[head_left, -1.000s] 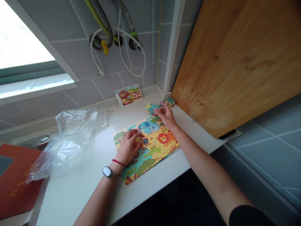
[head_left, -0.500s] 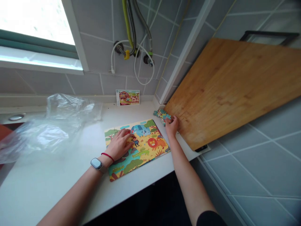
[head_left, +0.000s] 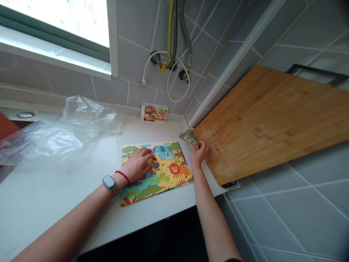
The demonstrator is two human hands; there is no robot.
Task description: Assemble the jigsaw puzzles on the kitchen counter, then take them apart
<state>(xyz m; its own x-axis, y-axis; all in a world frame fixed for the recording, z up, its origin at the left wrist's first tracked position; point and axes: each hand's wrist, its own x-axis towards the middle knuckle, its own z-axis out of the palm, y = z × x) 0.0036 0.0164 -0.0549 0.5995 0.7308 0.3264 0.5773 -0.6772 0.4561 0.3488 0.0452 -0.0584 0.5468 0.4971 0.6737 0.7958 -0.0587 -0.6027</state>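
A jungle-animal jigsaw puzzle board (head_left: 163, 178) lies flat on the white worktop, with the edge of another sheet showing beneath its near side. My left hand (head_left: 138, 163) rests on its left half, fingers spread and palm down, hiding part of the picture. At the far right corner, my right hand (head_left: 199, 153) has its fingers curled on the near end of a pile of loose puzzle pieces (head_left: 188, 139). That pile touches the foot of the wooden board. My right fingertips are partly hidden.
Crumpled clear plastic bags (head_left: 79, 127) spread over the left of the worktop (head_left: 54, 211). A farm picture card (head_left: 154, 112) leans on the back wall. A large wooden board (head_left: 267, 123) leans at the right. Hoses (head_left: 175, 32) and a white cable hang above.
The camera view has turned, so the scene appears tilted and shifted. Both hands keep nearly the same places, the left on the puzzle board and the right at the pile of pieces.
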